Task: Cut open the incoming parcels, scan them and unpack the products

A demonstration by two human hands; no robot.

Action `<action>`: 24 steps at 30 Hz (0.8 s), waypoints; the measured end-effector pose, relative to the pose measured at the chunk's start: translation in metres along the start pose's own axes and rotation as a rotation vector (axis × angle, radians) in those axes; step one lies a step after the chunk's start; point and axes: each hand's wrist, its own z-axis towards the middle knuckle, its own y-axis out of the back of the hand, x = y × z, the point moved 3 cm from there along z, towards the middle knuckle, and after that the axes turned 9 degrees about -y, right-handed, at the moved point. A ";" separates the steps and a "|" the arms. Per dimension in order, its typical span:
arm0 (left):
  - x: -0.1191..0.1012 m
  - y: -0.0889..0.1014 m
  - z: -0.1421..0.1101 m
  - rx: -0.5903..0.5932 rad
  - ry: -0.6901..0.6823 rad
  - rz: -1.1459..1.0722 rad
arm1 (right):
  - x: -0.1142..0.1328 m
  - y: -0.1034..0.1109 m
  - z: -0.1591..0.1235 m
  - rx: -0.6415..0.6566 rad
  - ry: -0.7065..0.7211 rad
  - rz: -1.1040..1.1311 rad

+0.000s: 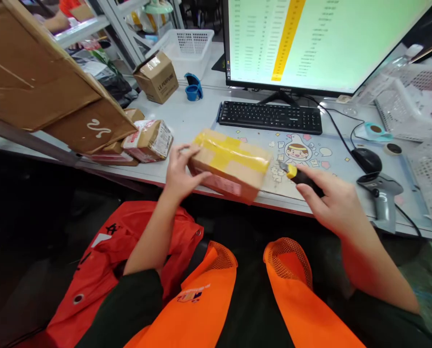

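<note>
A cardboard parcel [233, 166] sealed with yellow tape lies at the desk's front edge, slightly blurred. My left hand [181, 171] grips its left end, fingers curled against the side. My right hand [328, 198] is closed on a small black and yellow utility knife [296, 174], whose tip points at the parcel's right end, very close to it.
A keyboard [270, 117] and monitor [317, 43] stand behind the parcel. Mouse [367, 159] and barcode scanner [380, 191] lie to the right. Smaller parcels [148, 141], a brown box [157, 77], a tape dispenser [193, 88] and a white basket [186, 46] sit left. A cardboard shelf [37, 82] overhangs.
</note>
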 end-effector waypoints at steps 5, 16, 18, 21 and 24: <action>-0.104 -0.038 -0.025 -0.193 -0.260 0.063 | 0.056 0.004 0.023 0.166 0.170 -0.216; -0.093 -0.077 -0.033 -0.185 -0.234 -0.004 | 0.084 -0.012 0.046 0.286 0.124 -0.538; -0.093 -0.073 -0.032 -0.211 -0.250 -0.014 | 0.083 -0.009 0.047 0.282 0.100 -0.557; -0.094 -0.069 -0.026 -0.277 -0.332 0.024 | 0.066 0.006 0.045 0.267 0.021 -0.564; -0.094 -0.068 -0.023 -0.289 -0.376 0.019 | 0.017 0.031 0.034 0.219 -0.125 -0.529</action>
